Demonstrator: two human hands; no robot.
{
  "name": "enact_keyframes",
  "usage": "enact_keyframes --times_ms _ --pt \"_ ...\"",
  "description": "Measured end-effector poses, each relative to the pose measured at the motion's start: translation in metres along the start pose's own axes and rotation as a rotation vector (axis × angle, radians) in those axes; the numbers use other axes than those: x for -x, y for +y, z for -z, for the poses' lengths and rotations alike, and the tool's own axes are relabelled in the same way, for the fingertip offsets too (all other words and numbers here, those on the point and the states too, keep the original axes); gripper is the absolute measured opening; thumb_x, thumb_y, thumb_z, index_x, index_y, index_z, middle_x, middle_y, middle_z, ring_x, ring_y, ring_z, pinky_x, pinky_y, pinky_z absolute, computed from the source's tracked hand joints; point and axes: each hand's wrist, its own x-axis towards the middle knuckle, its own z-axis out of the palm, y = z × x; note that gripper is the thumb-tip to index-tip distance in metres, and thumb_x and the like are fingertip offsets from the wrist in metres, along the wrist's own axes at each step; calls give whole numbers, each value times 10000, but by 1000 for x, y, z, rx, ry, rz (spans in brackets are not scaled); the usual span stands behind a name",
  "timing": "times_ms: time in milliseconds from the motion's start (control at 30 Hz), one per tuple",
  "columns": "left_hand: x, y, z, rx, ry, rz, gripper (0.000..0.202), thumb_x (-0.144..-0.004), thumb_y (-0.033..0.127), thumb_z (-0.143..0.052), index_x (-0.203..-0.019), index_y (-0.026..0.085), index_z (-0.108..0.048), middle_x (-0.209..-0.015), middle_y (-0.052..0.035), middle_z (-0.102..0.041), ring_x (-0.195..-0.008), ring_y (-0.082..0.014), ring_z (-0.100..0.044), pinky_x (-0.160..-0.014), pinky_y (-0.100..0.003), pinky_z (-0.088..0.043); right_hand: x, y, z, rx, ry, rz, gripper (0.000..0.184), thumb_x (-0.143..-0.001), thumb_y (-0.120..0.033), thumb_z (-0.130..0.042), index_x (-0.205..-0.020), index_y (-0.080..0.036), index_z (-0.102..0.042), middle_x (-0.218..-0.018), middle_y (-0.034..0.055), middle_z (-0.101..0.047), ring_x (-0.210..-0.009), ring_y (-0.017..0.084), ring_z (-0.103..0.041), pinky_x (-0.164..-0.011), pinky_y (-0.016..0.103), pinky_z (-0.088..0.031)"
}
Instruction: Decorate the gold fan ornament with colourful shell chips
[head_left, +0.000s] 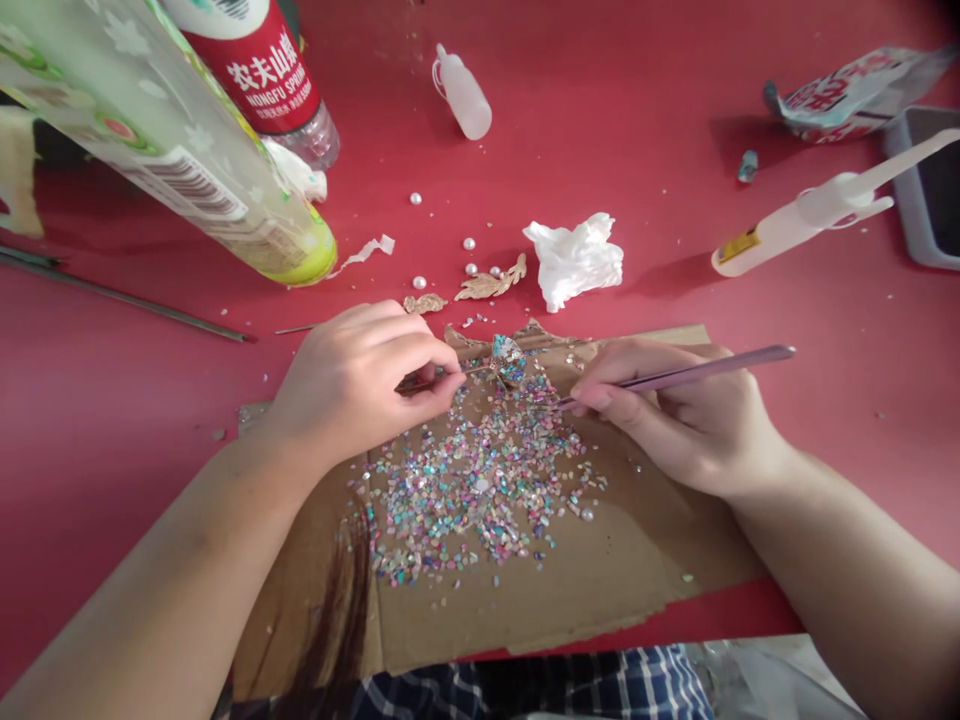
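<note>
My left hand is closed in a pinch on a thin metal stem. At the stem's end is a small ornament covered in shiny blue-green chips, held just above the cardboard. In my right hand a pair of purple tweezers is gripped, its tips pointing left, close below the ornament. Many small coloured shell-like chips lie spread over the brown cardboard between and in front of my hands. Whether the tweezers' tips hold a chip is too small to tell.
Beyond the cardboard lie a crumpled white tissue, gold leaf pieces and several pearl beads. A glue bottle stands at right, a small white bottle at the back. At left are a green roll and a water bottle.
</note>
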Motion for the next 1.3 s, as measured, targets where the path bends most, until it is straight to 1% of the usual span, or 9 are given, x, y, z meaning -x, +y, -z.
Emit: enact_keyframes --times_ms 200,300,467,633,767,867,1067,1300 --pt "0 1 0 -7 2 -8 121 -882 201 -649 -762 202 -666 -682 11 -656 -654 -139 -563 -639 -303 -480 0 1 1 90 -14 52 225 -989 -280 -567 -815 -174 -663 -696 17 -691 -560 108 -629 -510 239 -469" --pt "-1 2 0 -7 3 -12 118 -881 200 -651 -764 200 -666 -682 8 -656 -655 -141 -563 -638 -303 -480 -1 0 1 87 -24 65 216 -991 -273 -563 -825 -177 -662 -689 10 -686 -549 103 -622 -514 238 -476" --pt "-1 1 1 -12 7 -14 113 -875 184 -655 -763 195 -667 -680 6 -656 -650 -140 -557 -634 -302 -479 -1 0 1 77 -20 58 223 -989 -282 -570 -813 -179 -659 -686 12 -686 -549 104 -618 -511 240 -469" --pt "0 1 1 -11 4 -16 113 -875 188 -656 -763 193 -667 -683 6 -657 -653 -141 -558 -637 -307 -481 0 0 0 74 -32 72 210 -989 -270 -573 -818 -186 -660 -689 13 -682 -572 111 -628 -540 248 -480" --pt "0 2 1 -11 5 -7 116 -877 194 -651 -762 197 -669 -685 9 -661 -655 -140 -562 -641 -308 -487 0 0 0 64 -30 72 202 -989 -277 -575 -828 -188 -658 -677 -2 -669 -552 99 -604 -526 242 -468" --pt "-1 1 1 -16 0 5 128 -886 207 -640 -761 206 -665 -686 14 -663 -658 -139 -566 -643 -307 -489 0 1 0 69 -21 64 219 -988 -296 -579 -823 -179 -662 -687 1 -677 -554 96 -612 -529 236 -470" --pt "-1 2 1 -9 -12 27 147 -899 229 -617 -756 233 -650 -688 23 -671 -657 -138 -573 -644 -310 -492 0 1 1 87 -14 36 233 -983 -317 -583 -810 -188 -670 -717 20 -711 -589 123 -650 -544 250 -487" --pt "-1 3 1 2 -37 55 163 -907 247 -599 -751 251 -642 -691 27 -679 -654 -136 -577 -649 -318 -497 -1 1 1 76 -11 37 232 -986 -305 -580 -805 -186 -663 -711 22 -711 -580 125 -647 -525 256 -480"
